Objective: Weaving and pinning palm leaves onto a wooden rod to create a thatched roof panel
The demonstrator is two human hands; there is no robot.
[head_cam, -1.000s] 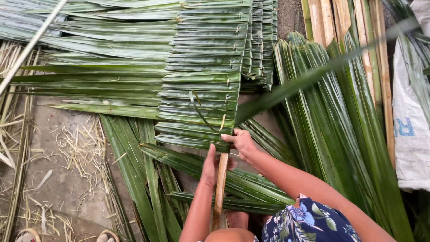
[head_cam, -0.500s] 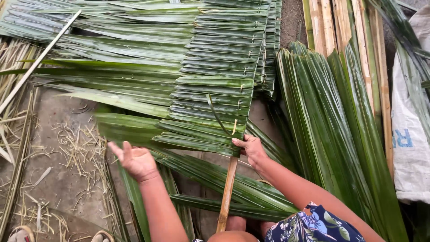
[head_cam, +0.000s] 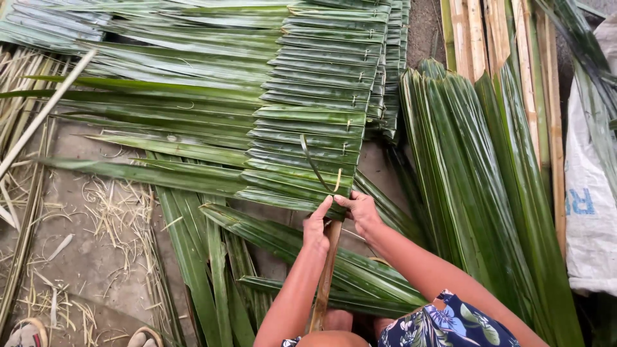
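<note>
The lowest folded palm leaflet (head_cam: pixel 289 200) of the thatch panel (head_cam: pixel 315 103) is pinched by left hand (head_cam: pixel 317 226) and right hand (head_cam: pixel 361 211) against the wooden batten (head_cam: pixel 326 276); 2 hands closed.

A single head-worn camera looks steeply down from above, close over the person's forearms, facing forward across the bare grey concrete floor (head_cam: pixel 96 263) toward the stitched panel of folded green palm leaves (head_cam: pixel 315 109) ahead.

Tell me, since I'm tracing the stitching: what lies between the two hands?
In the head view, the wooden slat runs up between the left hand and right hand, under the folded palm leaves.
</note>
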